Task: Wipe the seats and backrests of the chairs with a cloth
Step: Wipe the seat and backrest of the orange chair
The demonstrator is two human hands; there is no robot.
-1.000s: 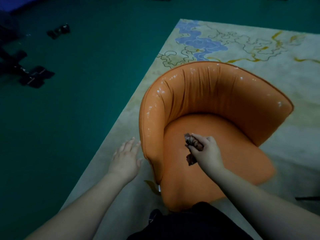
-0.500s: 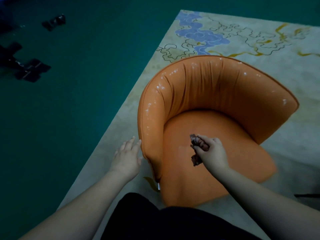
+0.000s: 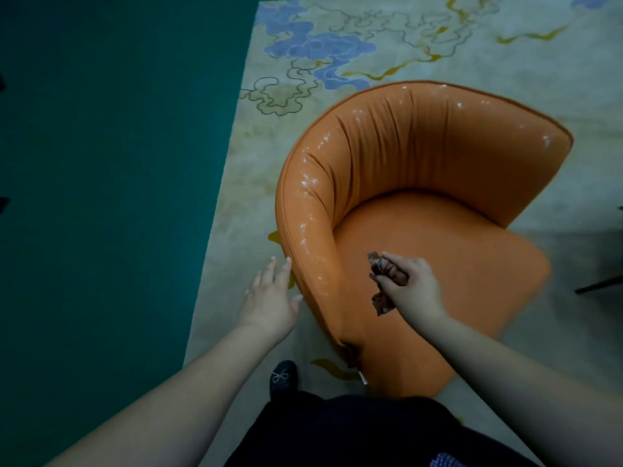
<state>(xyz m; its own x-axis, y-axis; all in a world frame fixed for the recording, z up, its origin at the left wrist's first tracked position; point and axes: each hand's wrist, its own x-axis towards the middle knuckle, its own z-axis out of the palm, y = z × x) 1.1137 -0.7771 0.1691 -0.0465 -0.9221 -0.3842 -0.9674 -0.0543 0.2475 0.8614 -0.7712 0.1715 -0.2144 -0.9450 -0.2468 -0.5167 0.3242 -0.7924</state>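
Head view: brown cloth [image 3: 387, 274] bunched and clamped in right hand [image 3: 413, 286], held above orange tub chair's seat [image 3: 438, 251]. Left hand [image 3: 269, 298] spread, fingers straight, fingertips at outer edge of curved backrest [image 3: 404, 143]. Risk judged: wadded cloth gives small contact patch, so glossy spots on backrest may be missed; chair may be shifted on patterned rug [image 3: 337, 35] if pushed hard
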